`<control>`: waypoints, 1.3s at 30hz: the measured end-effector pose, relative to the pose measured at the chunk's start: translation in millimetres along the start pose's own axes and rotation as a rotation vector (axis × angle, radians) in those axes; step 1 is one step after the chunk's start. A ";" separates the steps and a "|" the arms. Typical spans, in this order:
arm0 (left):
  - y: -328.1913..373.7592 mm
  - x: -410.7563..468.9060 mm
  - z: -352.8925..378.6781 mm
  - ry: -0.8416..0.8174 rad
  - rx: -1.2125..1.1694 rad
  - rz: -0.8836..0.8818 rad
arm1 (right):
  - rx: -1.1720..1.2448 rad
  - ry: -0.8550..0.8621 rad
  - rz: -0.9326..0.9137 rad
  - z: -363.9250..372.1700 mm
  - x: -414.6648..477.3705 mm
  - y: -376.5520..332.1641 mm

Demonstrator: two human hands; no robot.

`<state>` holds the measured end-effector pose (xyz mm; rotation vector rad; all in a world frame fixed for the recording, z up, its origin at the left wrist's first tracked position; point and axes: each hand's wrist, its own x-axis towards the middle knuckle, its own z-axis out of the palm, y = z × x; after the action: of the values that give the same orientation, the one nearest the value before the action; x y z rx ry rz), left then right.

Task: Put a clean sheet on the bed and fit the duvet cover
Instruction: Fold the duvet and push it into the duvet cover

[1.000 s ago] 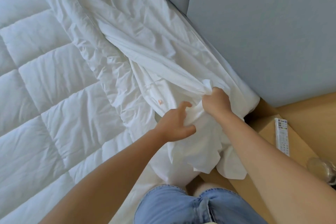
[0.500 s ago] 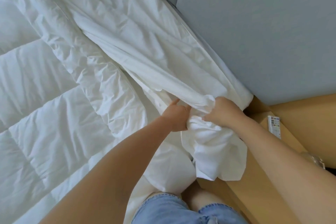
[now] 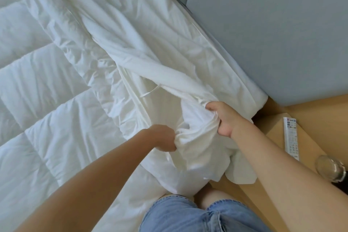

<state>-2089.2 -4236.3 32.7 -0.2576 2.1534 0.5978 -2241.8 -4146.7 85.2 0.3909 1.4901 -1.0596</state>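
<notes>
A bedroom, as shown by the white quilted duvet [image 3: 47, 84] spread wide beside a grey padded headboard [image 3: 273, 34], with a light wooden bedside table [image 3: 276, 142] close by carrying a remote control [image 3: 291, 137] and a glass [image 3: 328, 167]

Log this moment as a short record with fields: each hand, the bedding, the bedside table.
left hand: grips a bunch of the duvet cover
right hand: grips the same cover, nearer the grey headboard
duvet cover: white, crumpled, lying along the bed's headboard side
duvet: white, quilted, spread on the bed, mostly uncovered
bedside table: holds a remote and a glass
</notes>
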 end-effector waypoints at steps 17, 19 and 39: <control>63.8 -40.9 -42.4 0.403 -2.005 -0.149 | -0.703 -0.162 -0.597 13.3 -64.6 70.0; 59.9 -52.0 -49.7 0.404 -2.114 0.016 | -0.535 -0.165 -0.694 -6.7 -73.8 67.2; 93.5 -95.6 -16.0 0.274 -1.652 -0.037 | -0.813 0.303 -1.029 -49.1 -58.9 72.0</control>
<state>-2078.4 -4166.3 147.3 -1.2584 1.3295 2.2708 -2203.1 -4051.0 105.4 -0.9220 2.3134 -1.0356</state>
